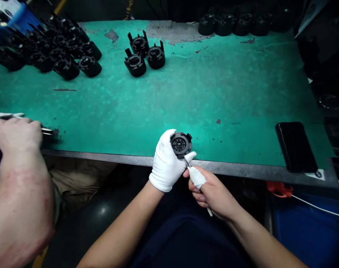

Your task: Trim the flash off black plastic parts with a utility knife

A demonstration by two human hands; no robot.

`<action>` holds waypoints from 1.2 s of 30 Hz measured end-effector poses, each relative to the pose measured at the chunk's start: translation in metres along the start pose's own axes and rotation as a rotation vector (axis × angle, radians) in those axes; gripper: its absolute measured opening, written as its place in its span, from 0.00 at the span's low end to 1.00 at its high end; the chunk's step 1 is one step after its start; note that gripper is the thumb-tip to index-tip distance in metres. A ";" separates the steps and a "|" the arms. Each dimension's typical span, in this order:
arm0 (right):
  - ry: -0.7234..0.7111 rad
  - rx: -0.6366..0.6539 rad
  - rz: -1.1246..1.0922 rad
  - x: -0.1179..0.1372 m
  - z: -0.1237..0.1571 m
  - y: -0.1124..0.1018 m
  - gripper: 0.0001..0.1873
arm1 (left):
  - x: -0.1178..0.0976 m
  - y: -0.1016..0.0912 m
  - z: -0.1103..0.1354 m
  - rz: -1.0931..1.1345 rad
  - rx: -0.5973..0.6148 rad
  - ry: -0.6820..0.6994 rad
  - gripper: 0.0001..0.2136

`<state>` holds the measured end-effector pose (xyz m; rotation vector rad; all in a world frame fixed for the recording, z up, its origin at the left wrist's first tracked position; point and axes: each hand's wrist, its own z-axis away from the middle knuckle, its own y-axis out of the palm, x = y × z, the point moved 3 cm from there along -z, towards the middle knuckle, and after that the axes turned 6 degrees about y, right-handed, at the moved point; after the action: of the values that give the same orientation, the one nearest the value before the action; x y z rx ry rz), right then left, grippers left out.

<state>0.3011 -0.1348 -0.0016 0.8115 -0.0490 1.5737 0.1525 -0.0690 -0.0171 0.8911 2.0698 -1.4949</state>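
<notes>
My left hand (166, 163), in a white glove, grips a round black plastic part (180, 144) at the table's front edge. Its face, with concentric rings and small holes, is turned up toward me. In my right hand (208, 190), bare but for a white wrap on the thumb, is a slim metal-tipped tool (187, 162). The tool's tip meets the lower rim of the black part, close to my left thumb or fingertip; whether the tip is a blade cannot be made out. A pale handle end sticks out below my right fist.
Three black pronged housings (136, 65) stand mid-table on the green mat (214, 85). Many more (64, 67) crowd the left, near a blue bin (24, 18). Black cylinders (225, 24) line the back right. A phone (296, 147) lies right. A co-worker's hand (18, 134) works at left.
</notes>
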 end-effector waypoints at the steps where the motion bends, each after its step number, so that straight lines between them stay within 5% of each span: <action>1: -0.030 0.035 0.022 0.002 0.002 0.007 0.13 | 0.000 0.000 -0.002 0.000 0.006 0.002 0.41; 6: -0.096 0.286 0.030 0.009 0.019 0.036 0.07 | 0.003 0.000 -0.002 -0.023 -0.023 -0.001 0.44; 11: 0.041 0.084 -0.363 -0.012 0.005 0.041 0.08 | 0.005 -0.004 0.009 -0.039 -0.137 -0.025 0.47; 18: -0.045 0.021 -0.525 -0.022 -0.001 0.052 0.13 | 0.003 -0.003 0.010 -0.077 -0.171 0.067 0.40; 21: -0.199 0.037 -0.491 -0.012 0.012 0.055 0.12 | 0.000 0.001 0.011 -0.120 -0.180 0.083 0.38; 26: -0.658 -0.178 -0.463 0.034 0.043 0.018 0.15 | -0.004 -0.010 0.006 -0.052 -0.105 0.054 0.32; 32: -0.647 -0.402 -0.134 0.039 0.034 -0.040 0.11 | 0.024 -0.060 -0.014 0.190 0.463 0.256 0.38; 36: -0.565 -0.449 0.386 0.038 0.019 -0.061 0.19 | 0.052 -0.084 -0.022 0.335 0.293 0.075 0.35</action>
<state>0.3660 -0.0988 0.0062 0.8913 -0.9819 1.5512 0.0571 -0.0531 0.0113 1.3481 1.6665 -1.6162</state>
